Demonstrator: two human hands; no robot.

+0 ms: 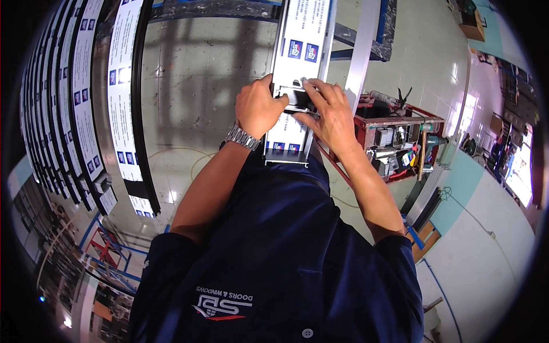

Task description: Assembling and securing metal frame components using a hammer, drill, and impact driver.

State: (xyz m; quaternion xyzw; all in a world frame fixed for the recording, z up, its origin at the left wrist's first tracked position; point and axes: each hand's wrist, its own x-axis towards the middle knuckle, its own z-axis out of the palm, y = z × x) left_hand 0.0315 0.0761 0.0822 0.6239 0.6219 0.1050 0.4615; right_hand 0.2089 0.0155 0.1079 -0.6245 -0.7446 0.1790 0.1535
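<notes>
A long aluminium profile [289, 66], covered in white and blue printed film, runs away from my body, and its cut end is nearest me. Across it sits a short black piece with a silver edge [296, 98], perhaps an offcut or a connector; its exact kind is unclear. My left hand [258, 108], a metal watch on its wrist, grips the left side of this piece with thumb and fingers. On the opposite side my right hand [331, 117] curls over it, fingertips on the far edge and thumb near the close edge. Parts of the piece are hidden under the fingers.
Several film-wrapped dark profiles [121, 74] stand in rows at the left. To the right is a red tool cart [400, 121] holding power tools, a caulking gun and boxes. A dark bench frame [366, 40] supports the work beyond my hands. A thin hose [183, 150] lies on the floor.
</notes>
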